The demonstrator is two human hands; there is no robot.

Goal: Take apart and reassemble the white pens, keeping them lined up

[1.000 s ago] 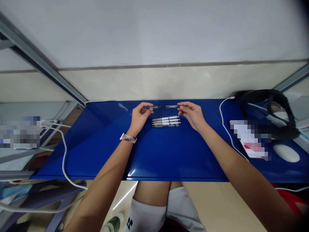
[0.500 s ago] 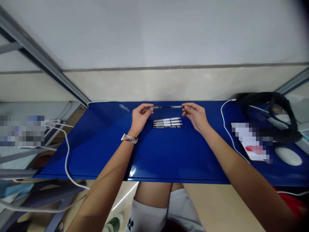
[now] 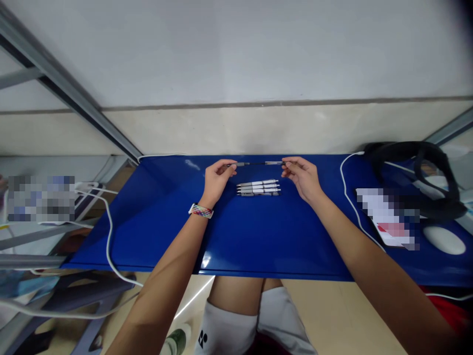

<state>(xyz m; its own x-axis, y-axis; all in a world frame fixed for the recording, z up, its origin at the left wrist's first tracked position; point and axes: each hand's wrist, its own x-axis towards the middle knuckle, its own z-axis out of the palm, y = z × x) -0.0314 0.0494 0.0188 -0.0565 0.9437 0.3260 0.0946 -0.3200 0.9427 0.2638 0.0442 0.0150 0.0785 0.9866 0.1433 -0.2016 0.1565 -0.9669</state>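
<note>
Left hand [image 3: 217, 180]: we pinch the held pen [image 3: 242, 163] at its grey end
Right hand [image 3: 303, 178]: we pinch the opposite end
Held pen: centre of frame, above our pen row [image 3: 258, 187]

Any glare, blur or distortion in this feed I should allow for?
Head view: glare spots on the blue tabletop, by its front edge and far left; wide-angle stretch, with the top right corner dark; the flat device is pixelated; the held pen looks small and soft, fine detail unreadable.
</note>
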